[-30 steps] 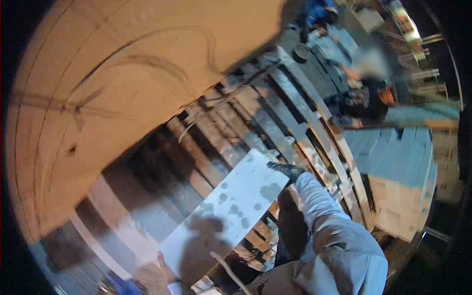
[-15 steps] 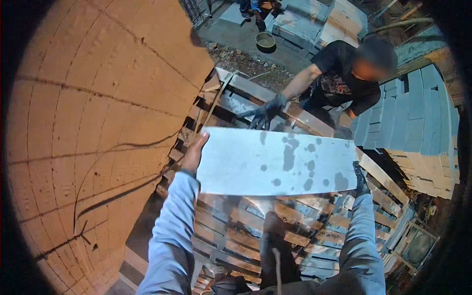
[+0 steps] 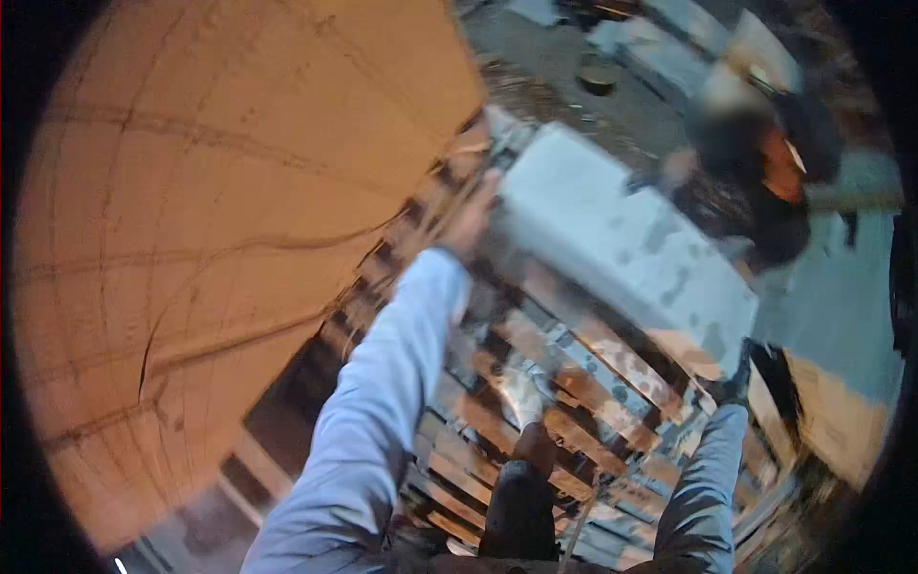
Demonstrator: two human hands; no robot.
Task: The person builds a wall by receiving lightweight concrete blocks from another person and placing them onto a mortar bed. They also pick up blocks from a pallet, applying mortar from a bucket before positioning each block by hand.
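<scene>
I hold a pale grey slab [image 3: 626,239], blotched with dark spots, by its two ends: my left hand [image 3: 470,222] is bare and pressed against its upper left end, my gloved right hand [image 3: 734,381] grips its lower right corner. The slab tilts above stacked wooden slats [image 3: 564,402]. A curved brick wall [image 3: 220,239] rises at left. Beyond the slab a person in a dark shirt [image 3: 775,182] stands, blurred. I can read no writing
</scene>
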